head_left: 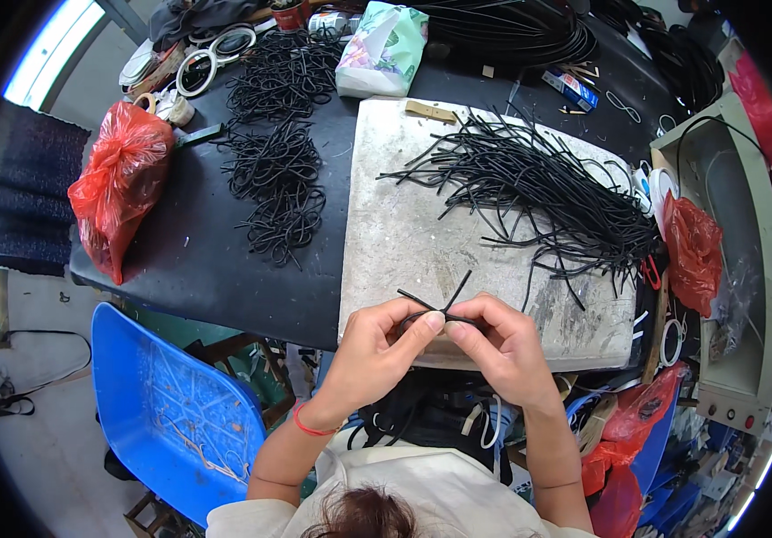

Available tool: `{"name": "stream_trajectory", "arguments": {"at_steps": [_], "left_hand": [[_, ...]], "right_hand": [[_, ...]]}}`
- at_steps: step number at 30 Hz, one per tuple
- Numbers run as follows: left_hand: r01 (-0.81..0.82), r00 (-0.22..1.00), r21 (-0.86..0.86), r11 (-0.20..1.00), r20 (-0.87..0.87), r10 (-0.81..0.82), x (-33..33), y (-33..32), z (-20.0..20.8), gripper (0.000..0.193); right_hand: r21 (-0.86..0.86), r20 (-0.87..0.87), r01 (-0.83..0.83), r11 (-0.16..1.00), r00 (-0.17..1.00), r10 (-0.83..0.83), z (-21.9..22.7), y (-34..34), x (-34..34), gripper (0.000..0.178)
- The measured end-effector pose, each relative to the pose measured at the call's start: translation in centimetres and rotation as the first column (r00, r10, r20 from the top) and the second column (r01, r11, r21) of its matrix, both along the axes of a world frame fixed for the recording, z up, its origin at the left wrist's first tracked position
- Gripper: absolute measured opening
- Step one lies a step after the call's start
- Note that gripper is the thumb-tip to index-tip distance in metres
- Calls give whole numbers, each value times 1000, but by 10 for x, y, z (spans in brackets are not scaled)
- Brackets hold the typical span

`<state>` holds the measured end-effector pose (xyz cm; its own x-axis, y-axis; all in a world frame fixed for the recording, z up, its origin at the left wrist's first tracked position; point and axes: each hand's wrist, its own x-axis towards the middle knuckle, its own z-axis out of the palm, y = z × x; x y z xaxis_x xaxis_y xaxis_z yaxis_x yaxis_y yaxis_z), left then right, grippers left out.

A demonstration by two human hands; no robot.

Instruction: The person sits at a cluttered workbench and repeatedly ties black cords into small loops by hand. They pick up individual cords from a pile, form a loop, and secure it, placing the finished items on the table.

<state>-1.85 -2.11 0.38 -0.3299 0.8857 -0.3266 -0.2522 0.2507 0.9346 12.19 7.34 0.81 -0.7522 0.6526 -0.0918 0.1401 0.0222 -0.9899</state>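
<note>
A thin black cord [458,289] is pinched between my two hands over the near edge of the pale worn board [413,233]. Its two ends cross and stick up in a V above my thumbs. My left hand [384,345], with a red string at the wrist, grips it from the left, thumb against forefinger. From the right, my right hand [504,350] pinches the same cord, and the thumb tips nearly meet. Part of the cord is hidden behind my fingers. A heap of straight black cord pieces [547,193] spreads over the board's far right.
Looped black cords [274,170] lie in a strip on the dark table [197,206]. A red plastic bag [121,184] sits at the left, a floral tissue pack [382,49] at the back. Below left is a blue tub [166,394]; a grey metal cabinet [740,269] stands right.
</note>
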Motion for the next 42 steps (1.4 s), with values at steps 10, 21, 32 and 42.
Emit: {"name": "stream_trajectory", "arguments": {"at_steps": [10, 21, 32, 42], "left_hand": [[-273, 915, 237, 932, 364, 175, 7, 15, 2, 19], [60, 944, 231, 971, 304, -131, -3, 8, 10, 17], [-38, 914, 210, 977, 402, -51, 2, 6, 8, 18], [-304, 902, 211, 929, 377, 210, 12, 13, 4, 16]], "right_hand": [[-298, -112, 217, 929, 959, -260, 10, -19, -21, 15], [-425, -221, 78, 902, 957, -187, 11, -1, -25, 17], [-620, -219, 8, 785, 958, -183, 6, 6, -23, 22], [-202, -172, 210, 957, 954, -246, 4, -3, -22, 18]]}}
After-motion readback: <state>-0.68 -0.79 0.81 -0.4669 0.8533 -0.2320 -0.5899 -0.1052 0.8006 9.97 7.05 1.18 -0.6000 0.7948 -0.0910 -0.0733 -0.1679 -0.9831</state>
